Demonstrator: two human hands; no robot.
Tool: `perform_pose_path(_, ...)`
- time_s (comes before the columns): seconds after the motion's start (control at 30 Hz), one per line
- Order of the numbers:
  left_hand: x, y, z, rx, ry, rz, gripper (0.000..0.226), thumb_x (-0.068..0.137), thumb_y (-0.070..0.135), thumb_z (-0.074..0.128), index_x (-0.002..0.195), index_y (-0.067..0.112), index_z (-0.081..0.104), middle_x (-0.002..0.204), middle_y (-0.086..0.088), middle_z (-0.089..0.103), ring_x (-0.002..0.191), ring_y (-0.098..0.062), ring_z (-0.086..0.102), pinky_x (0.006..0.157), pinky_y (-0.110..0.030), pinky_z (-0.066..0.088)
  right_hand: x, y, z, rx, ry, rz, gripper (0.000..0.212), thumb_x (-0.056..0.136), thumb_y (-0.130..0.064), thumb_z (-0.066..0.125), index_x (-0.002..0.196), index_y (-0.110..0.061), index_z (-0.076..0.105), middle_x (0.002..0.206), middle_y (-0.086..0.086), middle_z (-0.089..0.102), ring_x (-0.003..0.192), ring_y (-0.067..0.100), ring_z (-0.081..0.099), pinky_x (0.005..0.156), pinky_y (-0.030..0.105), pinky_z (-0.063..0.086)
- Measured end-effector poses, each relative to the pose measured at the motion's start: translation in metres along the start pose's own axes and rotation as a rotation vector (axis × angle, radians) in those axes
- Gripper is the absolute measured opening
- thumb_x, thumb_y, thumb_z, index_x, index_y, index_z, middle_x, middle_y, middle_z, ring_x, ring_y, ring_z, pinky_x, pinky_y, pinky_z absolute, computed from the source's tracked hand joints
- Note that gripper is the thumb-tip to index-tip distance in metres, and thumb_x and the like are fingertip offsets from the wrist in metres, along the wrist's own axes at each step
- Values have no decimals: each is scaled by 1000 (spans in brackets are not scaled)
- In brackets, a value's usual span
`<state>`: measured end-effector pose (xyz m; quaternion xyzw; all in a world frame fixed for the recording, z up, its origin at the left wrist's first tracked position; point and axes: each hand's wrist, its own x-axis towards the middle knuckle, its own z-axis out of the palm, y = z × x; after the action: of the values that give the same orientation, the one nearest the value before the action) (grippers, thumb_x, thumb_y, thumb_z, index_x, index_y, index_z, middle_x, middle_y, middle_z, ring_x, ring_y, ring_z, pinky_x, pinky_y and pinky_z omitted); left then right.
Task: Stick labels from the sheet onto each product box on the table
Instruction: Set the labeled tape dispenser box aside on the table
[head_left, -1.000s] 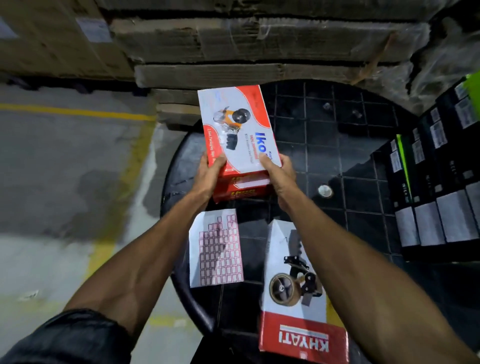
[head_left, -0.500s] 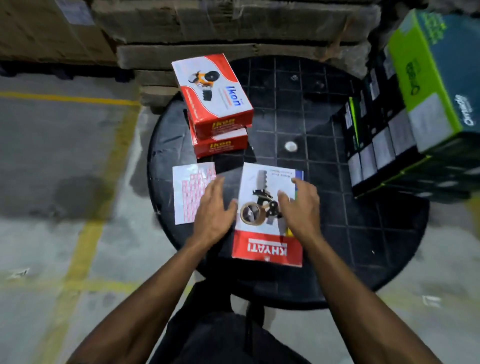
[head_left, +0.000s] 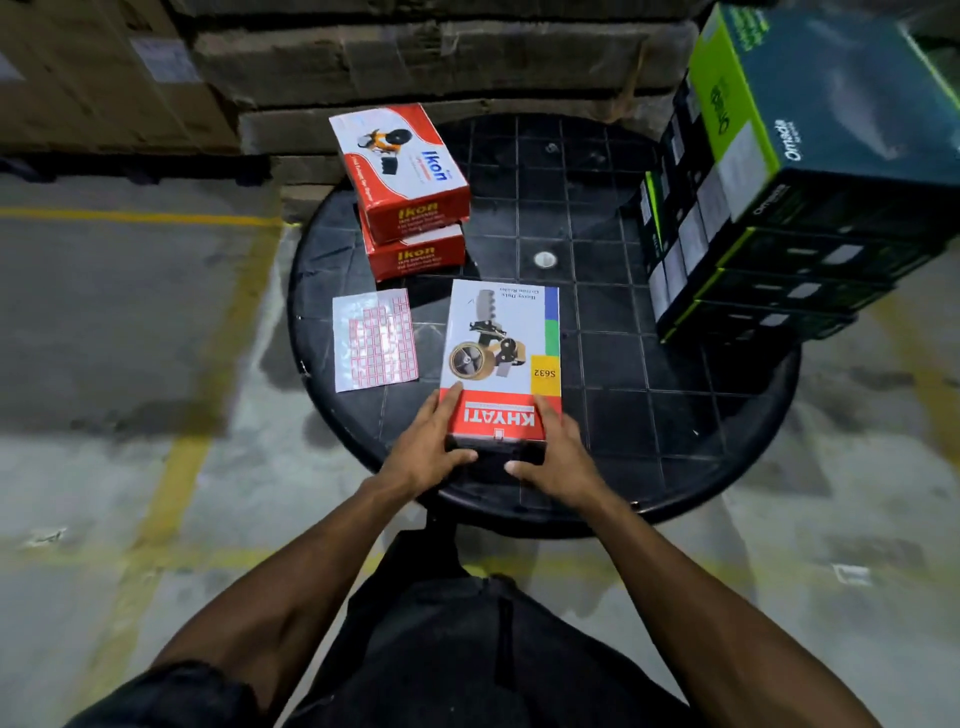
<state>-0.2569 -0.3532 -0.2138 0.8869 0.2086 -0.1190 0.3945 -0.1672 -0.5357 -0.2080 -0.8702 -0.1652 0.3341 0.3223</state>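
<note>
- Left hand (head_left: 434, 447) and right hand (head_left: 553, 452) grip the white-and-red Khyati cardboard box (head_left: 501, 358) at its near end, steadying it flat for labelling.
- Red-and-white label sheet (head_left: 375, 339) lies just beside it, within reach.

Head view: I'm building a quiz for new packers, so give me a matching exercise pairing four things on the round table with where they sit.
Things:
1. Khyati box
2. label sheet
3. Ikon boxes
4. green-and-black boxes

Places:
A. stacked at the table's right edge
B. flat on the table, left of the Khyati box
C. near edge, gripped by the left hand and right hand
D. stacked two high at the far left

Pairs: 1-C, 2-B, 3-D, 4-A
</note>
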Motion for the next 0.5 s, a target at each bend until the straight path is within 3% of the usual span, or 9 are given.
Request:
perform_pose_path(0.2, 17, 16, -4, 84, 126, 54, 81, 92, 29, 64, 155, 23, 14, 157, -6, 29, 136, -25, 40, 112, -46, 36, 11, -3, -9, -56, 193, -34, 74, 97, -29, 58, 156, -32, 13, 148, 7, 30, 129, 29, 44, 106, 39, 36)
perform_pose_path(0.4, 94, 50, -27, 90, 126, 150, 77, 94, 32, 62, 155, 25, 16, 160, -3, 23, 136, -27, 41, 111, -46, 36, 56, -16, -57, -11, 339, -24, 67, 99, -33, 52, 156, -24, 17, 152, 9, 28, 132, 30, 42, 106, 34, 34)
perform_pose_path(0.5, 148, 69, -40, 102, 112, 197, 75, 95, 28, 61, 155, 26, 15, 161, -3, 20, 138, -27, 38, 112, -45, 36, 94, -24, -86, 48, 392, 26, 66, 99, -26, 53, 155, -22, 20, 152, 10, 27, 137, 28, 36, 103, 22, 27)
